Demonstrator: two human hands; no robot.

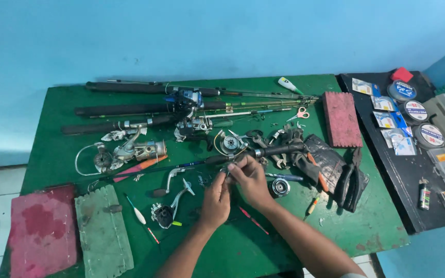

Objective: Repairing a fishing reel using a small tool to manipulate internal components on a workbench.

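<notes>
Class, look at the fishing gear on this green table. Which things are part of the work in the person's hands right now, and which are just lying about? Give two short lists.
In hand:
left hand and right hand, fingertips pinched together on a small part too small to identify
dark rod lying right beside them

Lying about:
scissors
red foam block
line spools
black gloves
loose reel

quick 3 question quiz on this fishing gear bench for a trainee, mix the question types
1. True or false: both hands, left hand and right hand, meet over the green table.
2. Which lies nearest the table's left front corner? A) scissors B) red foam block C) black gloves
3. Fill in: the line spools sit on the ___ side board.

Key: 1 true; 2 B; 3 black
</notes>
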